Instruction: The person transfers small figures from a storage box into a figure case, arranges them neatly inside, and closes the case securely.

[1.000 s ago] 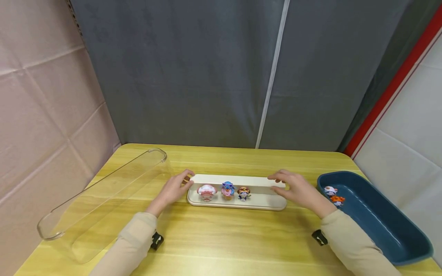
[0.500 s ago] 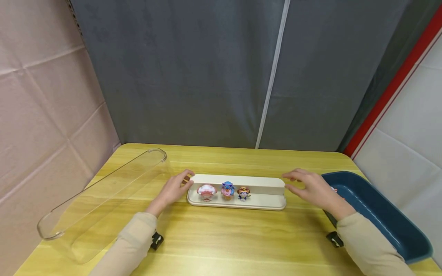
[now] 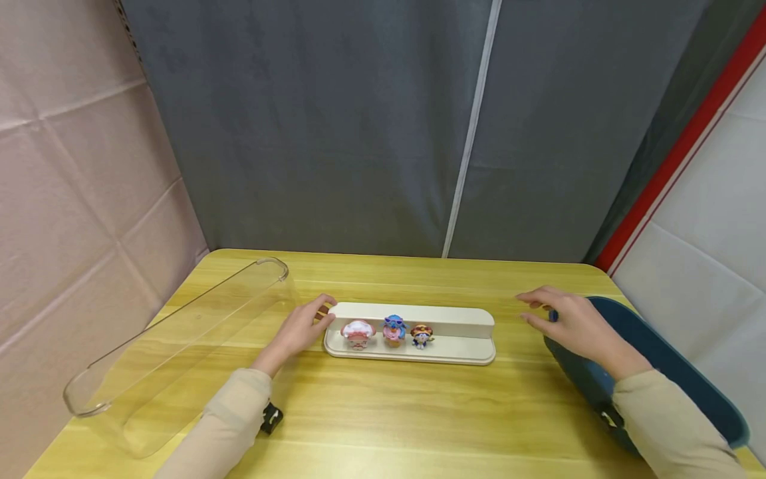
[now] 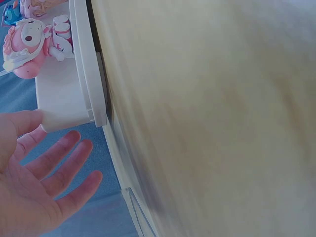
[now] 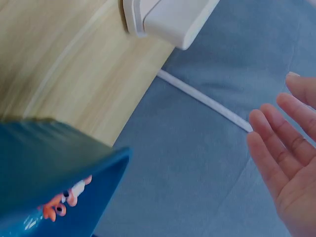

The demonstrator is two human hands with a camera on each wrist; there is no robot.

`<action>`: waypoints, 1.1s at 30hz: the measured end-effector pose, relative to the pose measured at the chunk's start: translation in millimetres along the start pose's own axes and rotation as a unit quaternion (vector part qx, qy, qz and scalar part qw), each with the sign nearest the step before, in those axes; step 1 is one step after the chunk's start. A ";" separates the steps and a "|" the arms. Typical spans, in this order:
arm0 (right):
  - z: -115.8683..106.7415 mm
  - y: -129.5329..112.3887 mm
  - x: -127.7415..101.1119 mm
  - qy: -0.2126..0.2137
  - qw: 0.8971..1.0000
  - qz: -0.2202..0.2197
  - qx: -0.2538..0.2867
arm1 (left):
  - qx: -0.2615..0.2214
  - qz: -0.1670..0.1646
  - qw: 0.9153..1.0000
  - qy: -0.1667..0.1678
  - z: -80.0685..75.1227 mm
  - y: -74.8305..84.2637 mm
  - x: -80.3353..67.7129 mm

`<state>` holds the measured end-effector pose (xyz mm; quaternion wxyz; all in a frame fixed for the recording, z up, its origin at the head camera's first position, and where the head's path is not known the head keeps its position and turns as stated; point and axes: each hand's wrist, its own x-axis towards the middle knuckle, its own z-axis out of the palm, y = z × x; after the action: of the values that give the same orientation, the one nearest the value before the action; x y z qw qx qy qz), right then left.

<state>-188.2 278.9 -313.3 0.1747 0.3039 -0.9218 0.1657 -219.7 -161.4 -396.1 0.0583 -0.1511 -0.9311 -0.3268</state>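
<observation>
- Left hand (image 3: 301,326): fingers spread at one end of the stand (image 3: 461,347); contact unclear.
- Right hand (image 3: 579,326): loose, holding nothing.
- Between the hands, the stand looks light, stiff, smooth; best gripped by both ends.

Grey curtain (image 3: 311,133) behind a wood-grain table (image 3: 389,412)
A pale strip (image 3: 473,133) runs down the curtain; pinkish cloth (image 3: 72,173) left, red-edged white sheeting (image 3: 721,193) right.

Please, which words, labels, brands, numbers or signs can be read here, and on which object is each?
No readable text in any view.
White stand, clear cover, dark blue tub: no lettering seen.
Three figurines on the stand, orange-and-white ones in the tub: no lettering can be made out.
Black wrist device: too small to tell.
</observation>
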 end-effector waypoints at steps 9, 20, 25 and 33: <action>-20.2 16.0 -6.2 -0.005 0.999 0.044 0.014 | -0.001 -0.002 1.000 -0.002 -0.6 -0.3 0.5; -31.3 52.7 -19.9 0.037 0.996 0.062 0.053 | 0.000 0.003 1.000 0.006 0.4 -1.0 0.2; -33.6 63.3 -27.1 0.037 0.990 0.102 0.089 | 0.001 0.003 1.000 0.006 0.5 -1.2 0.5; -28.1 83.4 -42.3 0.016 0.982 0.161 0.094 | 0.002 -0.003 1.000 0.002 0.0 -0.9 -0.2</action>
<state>-201.6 375.2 -323.0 0.1313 0.1636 -0.9362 0.2821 -219.8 -162.1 -396.6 0.0591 -0.1479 -0.9320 -0.3255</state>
